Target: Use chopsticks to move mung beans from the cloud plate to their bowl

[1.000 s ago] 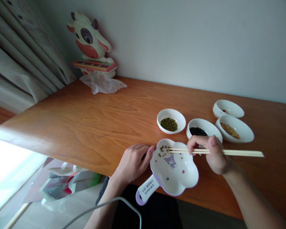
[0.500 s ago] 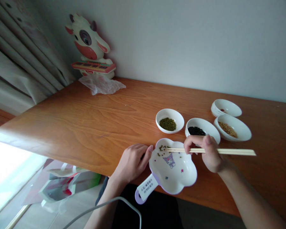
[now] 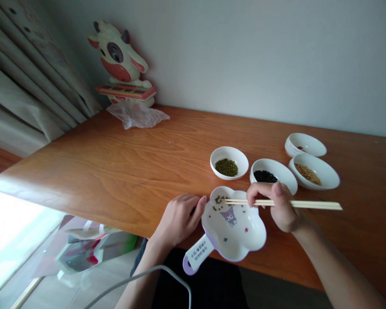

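Observation:
My right hand point(image 3: 278, 208) grips a pair of light wooden chopsticks point(image 3: 315, 204), held nearly level. Their tips reach in among several small green beans point(image 3: 219, 200) at the upper left of a white flower-shaped dish point(image 3: 239, 238). This dish has a purple rim, a printed cartoon figure and a labelled handle point(image 3: 199, 254) pointing toward me. Beside its left rim, my left hand point(image 3: 182, 219) rests on the table, fingers loosely bent and thumb apart, the thumb tip at the rim. Those fingertips are partly hidden. Whether a bean sits between the chopstick tips is too small to tell.
Behind the dish stand white bowls of green beans point(image 3: 227, 167), black beans point(image 3: 265, 176) and yellowish beans point(image 3: 308, 174). A fourth bowl point(image 3: 309, 146) has something reddish inside. A cow toy keyboard point(image 3: 125, 90) and plastic bag point(image 3: 138, 116) sit back left. A grey cable point(image 3: 154, 269) crosses my left forearm.
My right hand and the chopsticks have shifted very slightly left. The chopstick tips remain among the green beans, and my left hand is almost still.

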Motion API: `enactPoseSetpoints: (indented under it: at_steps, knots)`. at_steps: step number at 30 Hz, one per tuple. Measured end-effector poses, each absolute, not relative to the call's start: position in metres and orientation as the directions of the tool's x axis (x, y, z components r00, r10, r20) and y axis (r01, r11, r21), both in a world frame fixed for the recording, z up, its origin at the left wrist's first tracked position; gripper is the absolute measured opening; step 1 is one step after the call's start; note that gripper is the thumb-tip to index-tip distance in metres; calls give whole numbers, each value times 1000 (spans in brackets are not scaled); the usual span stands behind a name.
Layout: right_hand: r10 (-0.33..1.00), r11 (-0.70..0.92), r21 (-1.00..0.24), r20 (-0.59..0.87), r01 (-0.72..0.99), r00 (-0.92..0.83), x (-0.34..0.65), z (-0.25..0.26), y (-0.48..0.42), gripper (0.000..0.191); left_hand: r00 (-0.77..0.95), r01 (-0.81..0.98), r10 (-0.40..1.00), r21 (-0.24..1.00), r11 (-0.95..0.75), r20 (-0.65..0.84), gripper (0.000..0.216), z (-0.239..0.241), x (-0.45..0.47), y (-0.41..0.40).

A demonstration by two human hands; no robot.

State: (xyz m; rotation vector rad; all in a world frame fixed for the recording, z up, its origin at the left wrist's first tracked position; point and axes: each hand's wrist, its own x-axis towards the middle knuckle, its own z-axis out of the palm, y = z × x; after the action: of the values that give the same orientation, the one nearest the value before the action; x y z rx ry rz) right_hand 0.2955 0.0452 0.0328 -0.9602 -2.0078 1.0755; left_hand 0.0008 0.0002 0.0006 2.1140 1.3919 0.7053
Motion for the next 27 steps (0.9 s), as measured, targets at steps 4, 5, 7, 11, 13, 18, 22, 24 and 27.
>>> enactPoseSetpoints:
  at_steps: [4,5,7,11,13,18,22,24,27]
  knots:
    - [844,384,-877,206,289,-495,294,32,44,84,343,664,928,661,-351,148,47,2,1,0]
    - [845,383,-878,208,287,-492,294,32,44,84,343,662,927,661,-353,151,46,2,1,0]
    - [845,381,-882,210,278,-492,294,32,45,86,341,659,927,663,-355,157,46,2,1,0]
    - [836,376,-888,201,265,-511,295,32,45,88,337,661,929,664,-349,153,46,1,1,0]
    - [833,377,-884,195,275,-517,296,31,45,87,338,665,930,664,-343,143,46,1,1,-1]
    - [831,391,-874,199,290,-520,294,29,44,85,347,666,930,667,-334,120,46,1,0,-1]
    - [839,387,-875,203,292,-504,293,27,45,82,348,663,929,668,-338,125,45,2,0,0]
    - [841,386,-876,205,289,-500,293,27,45,82,348,664,928,665,-343,131,46,2,0,0]
    - [840,391,-877,216,280,-498,292,27,44,83,346,665,928,661,-347,140,46,2,0,0]
